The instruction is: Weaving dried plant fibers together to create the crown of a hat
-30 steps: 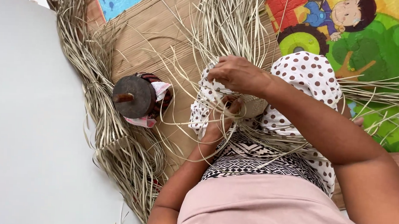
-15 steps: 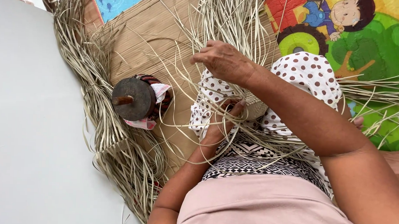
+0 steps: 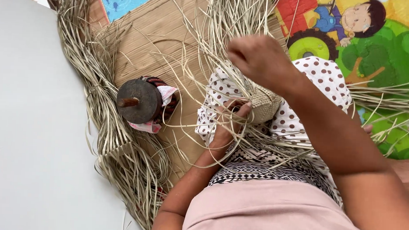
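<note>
Small woven straw piece (image 3: 264, 103) sits on polka-dot cloth (image 3: 326, 78) over lap, between both hands. Left hand (image 3: 229, 122) just below-left of it, fingers curled on loose straw strands (image 3: 226, 20) at its edge. Right hand (image 3: 261, 60) raised above it, closed, pinching strands pulled upward. Dark round wooden tool (image 3: 138, 100) lies well left on cardboard sheet (image 3: 157, 41). Bundled straw (image 3: 108, 139) beside it.

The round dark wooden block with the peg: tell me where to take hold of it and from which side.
Take the round dark wooden block by its short peg, coming from the wall side on the left. The peg juts out that way and is bare, while striped and floral cloth wraps the far side and straw crowds below.
</note>
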